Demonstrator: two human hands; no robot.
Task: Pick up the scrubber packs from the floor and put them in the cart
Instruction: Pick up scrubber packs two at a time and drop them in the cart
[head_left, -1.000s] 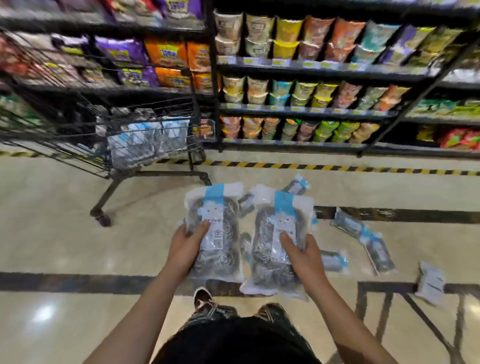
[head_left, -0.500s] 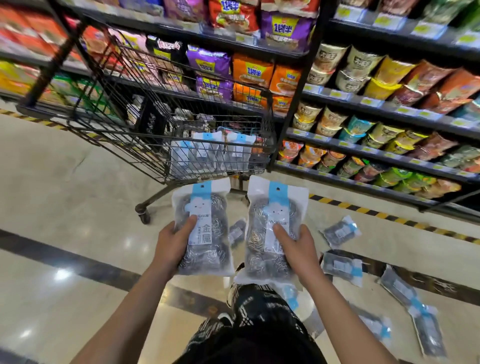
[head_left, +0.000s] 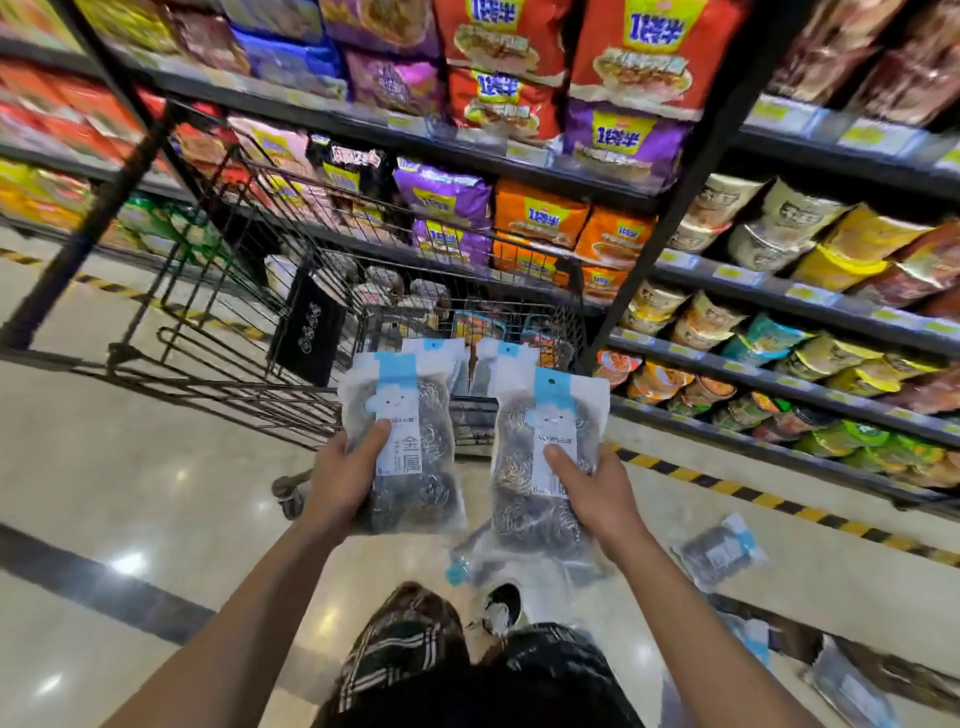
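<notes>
My left hand grips a clear scrubber pack with a blue header and steel-wool balls inside. My right hand grips a second, matching scrubber pack. Both packs are held upright just in front of the near end of the black wire cart. Inside the cart lie more packs with blue headers. On the floor at the right lies another scrubber pack, and further ones lie at the lower right, partly blurred.
Shelves of noodle bags and cup noodles stand behind and right of the cart. A yellow-black stripe runs along the shelf base. A cart wheel sits left of my left hand. My feet are below.
I have stood up and stepped toward the cart. Both packs rose with my hands and now sit at the cart's near end; the floor packs dropped to the lower right of view.
</notes>
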